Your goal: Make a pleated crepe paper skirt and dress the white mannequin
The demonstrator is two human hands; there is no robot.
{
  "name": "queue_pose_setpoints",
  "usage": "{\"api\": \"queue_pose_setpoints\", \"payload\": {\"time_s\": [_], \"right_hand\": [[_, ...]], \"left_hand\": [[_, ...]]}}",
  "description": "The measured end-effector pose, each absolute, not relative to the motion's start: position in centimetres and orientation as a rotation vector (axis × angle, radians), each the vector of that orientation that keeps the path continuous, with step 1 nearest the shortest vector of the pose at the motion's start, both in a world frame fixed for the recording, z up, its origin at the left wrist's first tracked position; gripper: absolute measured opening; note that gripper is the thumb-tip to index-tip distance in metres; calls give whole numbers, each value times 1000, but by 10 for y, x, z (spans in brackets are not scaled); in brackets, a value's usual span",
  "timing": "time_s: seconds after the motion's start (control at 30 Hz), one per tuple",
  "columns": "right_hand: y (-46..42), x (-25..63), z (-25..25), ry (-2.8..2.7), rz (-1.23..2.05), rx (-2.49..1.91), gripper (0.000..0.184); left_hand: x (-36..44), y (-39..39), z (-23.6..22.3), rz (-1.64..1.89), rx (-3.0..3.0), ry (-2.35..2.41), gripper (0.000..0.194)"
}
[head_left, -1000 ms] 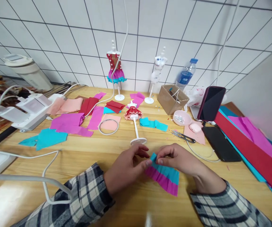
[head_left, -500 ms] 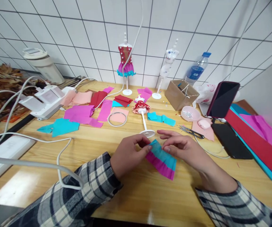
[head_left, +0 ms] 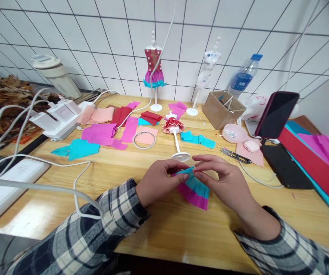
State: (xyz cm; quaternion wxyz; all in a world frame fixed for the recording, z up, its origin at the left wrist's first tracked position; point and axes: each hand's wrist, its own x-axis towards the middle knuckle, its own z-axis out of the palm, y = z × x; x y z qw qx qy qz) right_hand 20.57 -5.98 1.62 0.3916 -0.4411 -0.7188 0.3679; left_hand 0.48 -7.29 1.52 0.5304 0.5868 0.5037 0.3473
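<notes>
Between my hands is a strip of blue and magenta crepe paper (head_left: 196, 189), gathered at its top edge and fanning out below. My left hand (head_left: 163, 179) pinches the gathered edge between thumb and fingers. At the same edge my right hand (head_left: 224, 179) closes its thumb and forefinger on the paper, its other fingers bent above. Just beyond my hands, a small mannequin stand (head_left: 176, 142) wears a ruffled red and peach skirt (head_left: 172, 125). Farther back stands a mannequin in a red bodice and magenta-blue skirt (head_left: 154, 65), beside a white one with blue marks (head_left: 207, 70).
Paper scraps, such as a magenta piece (head_left: 100, 133) and a blue piece (head_left: 84, 149), lie left. Thread snips (head_left: 236, 155), a pink bowl (head_left: 234, 133), a cardboard box (head_left: 223, 110) and phones (head_left: 286, 166) are right. A white cable (head_left: 78, 198) loops over my left sleeve.
My right hand has moved left along the paper's top edge, closer to my left hand. The edge is now more bunched and folded. The view has shifted slightly.
</notes>
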Motion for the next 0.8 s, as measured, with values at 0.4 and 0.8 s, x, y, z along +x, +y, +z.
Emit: {"api": "queue_pose_setpoints", "payload": {"time_s": [0.4,0.8], "right_hand": [[-65,204,19,-2005,472,-1045,8],[-68,210,18,-2284,-215,-838,22]], "left_hand": [[1,-71,23,762,1127,1047,17],[-2,-70,18,751,1281,1129,31]]}}
